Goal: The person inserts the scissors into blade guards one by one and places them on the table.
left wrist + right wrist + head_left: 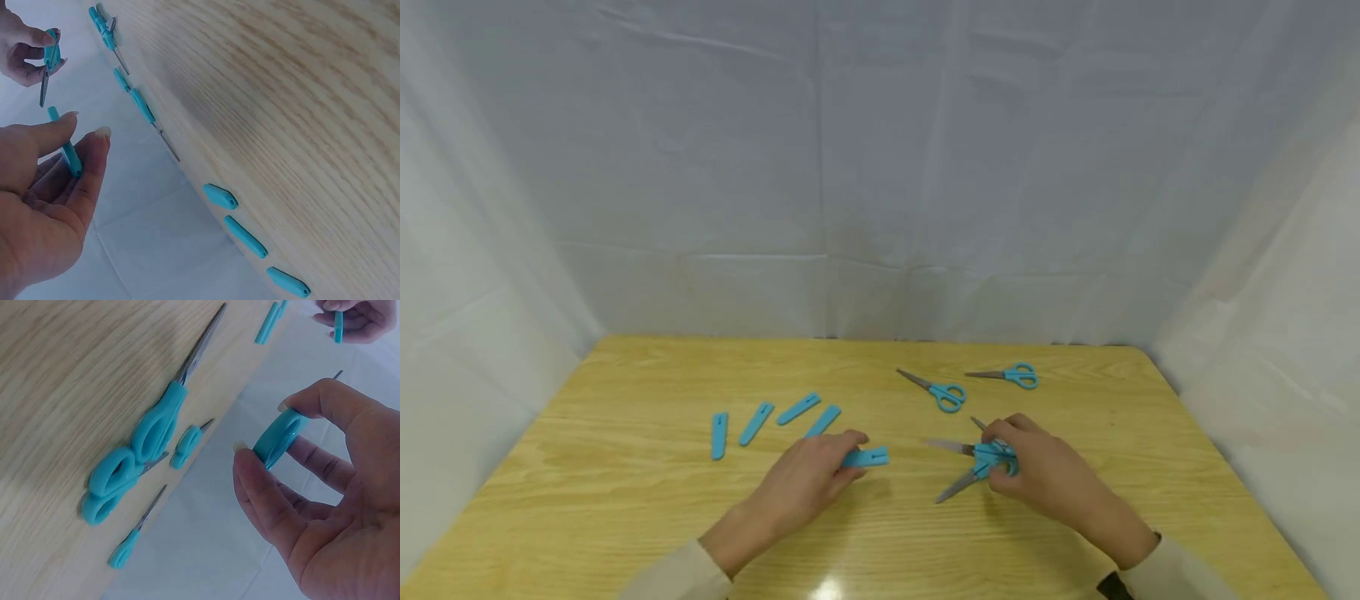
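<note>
My left hand pinches a turquoise scissors sheath between thumb and fingers, its slotted end pointing right. Across from it, my right hand pinches the turquoise handle of a pair of scissors, raised off the table, with the blade towards the left hand. A gap separates this blade from the sheath. Below the right hand, other scissors lie on the table, partly hidden by it in the head view. One blade points to the front left.
Farther back lie two pairs of scissors, blades to the left. Several more sheaths lie on the left side of the wooden table; one sheath is partly covered by my left hand. White sheeting hangs behind and beside the table.
</note>
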Action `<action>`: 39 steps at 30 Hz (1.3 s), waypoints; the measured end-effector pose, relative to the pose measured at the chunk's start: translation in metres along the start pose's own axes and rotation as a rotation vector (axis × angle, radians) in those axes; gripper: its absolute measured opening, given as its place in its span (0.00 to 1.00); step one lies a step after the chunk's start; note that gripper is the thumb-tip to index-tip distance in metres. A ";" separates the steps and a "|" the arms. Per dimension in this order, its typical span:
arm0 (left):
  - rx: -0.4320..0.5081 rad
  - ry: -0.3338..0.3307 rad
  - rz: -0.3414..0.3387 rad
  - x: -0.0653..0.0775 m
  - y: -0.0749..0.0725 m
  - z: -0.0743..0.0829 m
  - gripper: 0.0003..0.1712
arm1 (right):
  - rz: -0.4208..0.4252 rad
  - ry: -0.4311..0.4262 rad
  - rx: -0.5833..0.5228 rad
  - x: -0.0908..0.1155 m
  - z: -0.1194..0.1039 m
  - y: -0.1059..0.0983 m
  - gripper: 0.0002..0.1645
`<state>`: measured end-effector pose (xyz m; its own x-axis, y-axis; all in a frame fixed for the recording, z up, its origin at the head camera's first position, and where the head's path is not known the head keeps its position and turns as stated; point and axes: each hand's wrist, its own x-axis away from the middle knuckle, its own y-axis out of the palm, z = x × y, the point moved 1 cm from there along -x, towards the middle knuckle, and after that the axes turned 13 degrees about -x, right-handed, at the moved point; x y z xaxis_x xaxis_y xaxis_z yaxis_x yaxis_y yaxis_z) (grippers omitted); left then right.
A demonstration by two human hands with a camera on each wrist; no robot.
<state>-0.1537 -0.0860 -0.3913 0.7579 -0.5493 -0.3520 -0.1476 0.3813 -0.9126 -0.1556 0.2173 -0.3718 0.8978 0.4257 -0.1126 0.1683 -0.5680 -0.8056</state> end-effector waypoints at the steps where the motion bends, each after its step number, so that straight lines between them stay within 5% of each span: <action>1: -0.001 -0.006 0.002 0.000 0.000 0.000 0.16 | 0.000 -0.007 0.003 0.000 -0.002 0.002 0.17; 22: 0.023 -0.060 0.029 0.005 0.009 0.004 0.13 | -0.040 -0.065 -0.022 0.000 -0.015 0.024 0.16; 39: 0.022 -0.040 0.043 0.009 0.012 0.004 0.10 | -0.016 -0.077 0.003 0.002 -0.010 0.030 0.15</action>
<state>-0.1464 -0.0836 -0.4044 0.7759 -0.5021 -0.3819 -0.1667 0.4206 -0.8918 -0.1446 0.1943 -0.3902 0.8611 0.4876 -0.1444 0.1807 -0.5588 -0.8094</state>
